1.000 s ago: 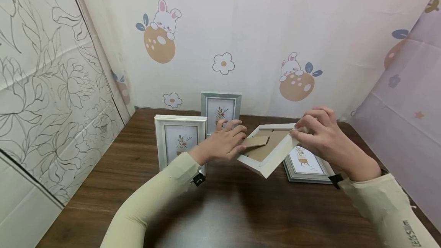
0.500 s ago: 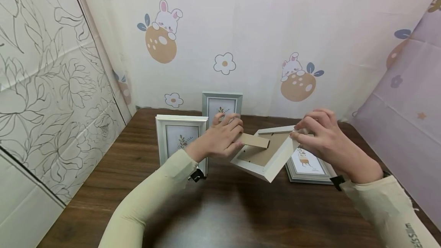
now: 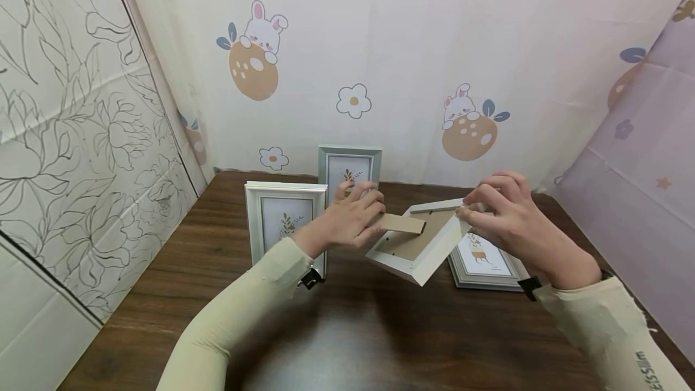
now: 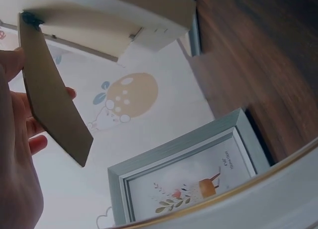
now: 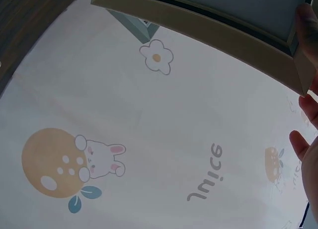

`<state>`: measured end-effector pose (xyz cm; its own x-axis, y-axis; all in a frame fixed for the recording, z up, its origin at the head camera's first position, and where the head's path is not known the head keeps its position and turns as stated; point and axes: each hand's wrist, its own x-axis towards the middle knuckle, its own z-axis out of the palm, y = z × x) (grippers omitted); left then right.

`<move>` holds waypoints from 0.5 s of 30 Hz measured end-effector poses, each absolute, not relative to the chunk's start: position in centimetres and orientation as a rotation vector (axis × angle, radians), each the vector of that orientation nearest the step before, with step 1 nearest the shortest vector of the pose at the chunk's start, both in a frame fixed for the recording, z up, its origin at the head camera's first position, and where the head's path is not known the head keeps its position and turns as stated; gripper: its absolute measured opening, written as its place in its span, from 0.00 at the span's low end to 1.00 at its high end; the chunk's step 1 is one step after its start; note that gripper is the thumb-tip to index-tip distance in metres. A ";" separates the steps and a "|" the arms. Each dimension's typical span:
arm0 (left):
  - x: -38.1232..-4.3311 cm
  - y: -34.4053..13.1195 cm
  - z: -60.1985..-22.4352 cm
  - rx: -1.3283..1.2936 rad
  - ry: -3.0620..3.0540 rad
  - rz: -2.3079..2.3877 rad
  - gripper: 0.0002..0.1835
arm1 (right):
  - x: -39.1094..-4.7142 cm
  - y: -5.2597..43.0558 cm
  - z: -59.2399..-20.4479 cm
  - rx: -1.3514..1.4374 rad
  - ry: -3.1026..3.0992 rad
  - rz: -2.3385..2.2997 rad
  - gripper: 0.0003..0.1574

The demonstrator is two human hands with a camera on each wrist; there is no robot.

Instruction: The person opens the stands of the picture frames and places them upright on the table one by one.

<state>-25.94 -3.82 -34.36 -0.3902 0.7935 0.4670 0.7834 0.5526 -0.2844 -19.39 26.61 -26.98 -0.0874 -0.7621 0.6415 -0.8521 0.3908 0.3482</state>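
Tilted above the table, a white picture frame (image 3: 434, 258) has its brown backing turned toward the head camera. My right hand (image 3: 507, 219) pinches its upper right corner between thumb and fingers. With my left hand (image 3: 347, 217) I hold the frame's easel leg (image 3: 402, 224), which stands out from the backing. In the left wrist view the thumb lies on one side of the easel leg (image 4: 54, 95) and fingertips show past its other edge. The right wrist view shows the held frame's front edge (image 5: 213, 35) with the thumb over its corner.
A cream picture frame (image 3: 255, 216) stands upright beside my left forearm. Behind my left hand stands a grey-green frame (image 3: 350, 150), partly hidden. Another grey frame (image 3: 488, 285) lies face up under my right hand. The dark wooden table (image 3: 347, 336) meets a printed curtain (image 3: 380, 47).
The easel leg has swung further out from the backing as my left hand moved slightly left. The held frame's lower end shifted a little; my right hand keeps its hold.
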 end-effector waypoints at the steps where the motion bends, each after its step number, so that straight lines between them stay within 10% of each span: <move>1: -25.9 -3.8 -34.5 -1.267 -2.241 0.015 0.19 | -19.4 26.6 -27.0 1.393 -1.867 0.145 0.28; 15: -25.7 -3.6 -34.8 -1.264 -2.371 0.001 0.20 | -19.6 26.6 -27.0 1.394 -1.863 0.140 0.28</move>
<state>-25.73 -3.56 -34.77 -0.4786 0.7880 0.3873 0.7878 0.5802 -0.2069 -19.60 26.62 -27.05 -0.0851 -0.7641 0.6394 -0.8508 0.3897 0.3524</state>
